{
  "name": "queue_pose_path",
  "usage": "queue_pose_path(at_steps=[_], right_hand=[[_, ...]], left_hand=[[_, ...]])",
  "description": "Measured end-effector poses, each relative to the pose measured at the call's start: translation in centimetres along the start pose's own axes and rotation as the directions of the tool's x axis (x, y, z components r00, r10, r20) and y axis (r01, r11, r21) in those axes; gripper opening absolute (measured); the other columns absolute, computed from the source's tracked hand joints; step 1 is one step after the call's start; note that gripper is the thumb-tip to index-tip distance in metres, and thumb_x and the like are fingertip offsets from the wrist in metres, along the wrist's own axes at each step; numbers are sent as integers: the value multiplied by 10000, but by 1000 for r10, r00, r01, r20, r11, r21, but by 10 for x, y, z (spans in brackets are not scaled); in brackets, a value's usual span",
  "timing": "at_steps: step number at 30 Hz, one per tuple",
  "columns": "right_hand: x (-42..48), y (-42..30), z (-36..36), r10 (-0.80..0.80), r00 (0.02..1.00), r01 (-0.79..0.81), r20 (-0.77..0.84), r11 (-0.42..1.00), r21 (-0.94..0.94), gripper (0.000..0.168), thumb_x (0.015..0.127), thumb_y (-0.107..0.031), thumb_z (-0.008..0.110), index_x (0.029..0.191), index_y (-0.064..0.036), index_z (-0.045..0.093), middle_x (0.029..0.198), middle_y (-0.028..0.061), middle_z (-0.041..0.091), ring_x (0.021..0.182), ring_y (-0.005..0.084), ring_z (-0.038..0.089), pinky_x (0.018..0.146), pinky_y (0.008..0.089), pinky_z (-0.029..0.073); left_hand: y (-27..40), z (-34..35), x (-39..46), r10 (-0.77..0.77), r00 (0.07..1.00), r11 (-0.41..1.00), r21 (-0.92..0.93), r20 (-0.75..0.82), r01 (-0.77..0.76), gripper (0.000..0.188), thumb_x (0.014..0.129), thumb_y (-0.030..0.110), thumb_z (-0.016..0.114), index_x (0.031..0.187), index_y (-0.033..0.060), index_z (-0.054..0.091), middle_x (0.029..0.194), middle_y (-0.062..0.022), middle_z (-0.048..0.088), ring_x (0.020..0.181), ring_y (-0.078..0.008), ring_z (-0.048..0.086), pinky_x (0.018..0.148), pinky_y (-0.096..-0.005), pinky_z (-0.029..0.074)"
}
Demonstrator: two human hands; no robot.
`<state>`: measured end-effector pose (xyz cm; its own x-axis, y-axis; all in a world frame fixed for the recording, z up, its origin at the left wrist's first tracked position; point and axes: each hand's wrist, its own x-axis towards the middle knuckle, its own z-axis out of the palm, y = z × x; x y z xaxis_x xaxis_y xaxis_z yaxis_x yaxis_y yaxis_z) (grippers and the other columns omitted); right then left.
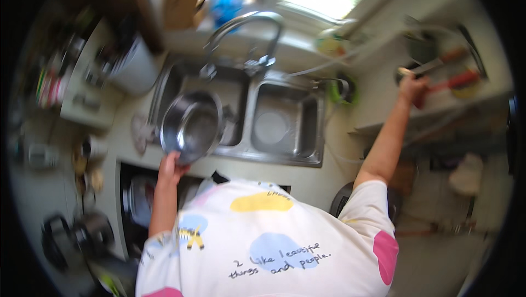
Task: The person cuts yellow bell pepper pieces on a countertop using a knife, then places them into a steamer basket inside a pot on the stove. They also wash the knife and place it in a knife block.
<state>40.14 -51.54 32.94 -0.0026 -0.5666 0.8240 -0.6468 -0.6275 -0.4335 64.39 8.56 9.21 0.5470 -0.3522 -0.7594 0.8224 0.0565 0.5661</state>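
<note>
A round stainless steel basin (pixel 192 126) hangs tilted over the left bowl of the double sink (pixel 287 158), and my left hand (pixel 173 164) is shut on its near rim. Inside, the basin shows only shiny metal, blurred. Far to the right, my right hand (pixel 413 87) reaches over a shelf (pixel 378 108), among blurred items with red (pixel 456 81) and brown handles. Blur hides whether its fingers hold one of them. The chrome faucet (pixel 250 15) arches over the back of the sink.
A grey cloth (pixel 141 132) lies left of the sink. A white container (pixel 137 69) stands at the back left, a blue object (pixel 226 3) by the window. A green round item (pixel 345 89) sits right of the sink, with a pale hose (pixel 316 67) above. A pot (pixel 93 229) is at lower left.
</note>
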Motion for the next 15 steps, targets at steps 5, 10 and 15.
queue_pose_path(at_steps=[5, 10, 15], right_hand=[[-176, -115, -6, -243, 907, 133, 344, 940, 315, 643, 719, -65, 559, 1253, 44, 217, 1268, 232, 263, 1145, 367, 301, 909, 409, 311], [-337, -260, -30, -835, 239, -13, 496, 508, 861, 799, 623, -23, 657, 1295, -74, 226, 1354, 225, 99, 1241, 401, 144, 982, 419, 246], [-392, -307, -57, -918, -69, -75, 391, 395, 916, 689, 543, 76, 634, 1179, -108, 444, 1346, 177, 176, 1217, 367, 230, 957, 394, 300]], left_hand=[[10, 23, -44, 165, 982, 986, 16, -96, -164, 229, 716, 173, 485, 873, 11, 523, 719, -87, 572, 560, -197, 562, 488, -305, 494], [-2, 9, -82, 274, 952, 956, 144, -135, -255, 220, 722, 191, 471, 834, 32, 574, 726, -62, 591, 573, -149, 563, 485, -282, 482], [-42, -51, -117, 341, 877, 940, 106, -338, -325, 257, 706, 196, 478, 895, 52, 577, 768, -65, 587, 634, -161, 561, 503, -306, 472]])
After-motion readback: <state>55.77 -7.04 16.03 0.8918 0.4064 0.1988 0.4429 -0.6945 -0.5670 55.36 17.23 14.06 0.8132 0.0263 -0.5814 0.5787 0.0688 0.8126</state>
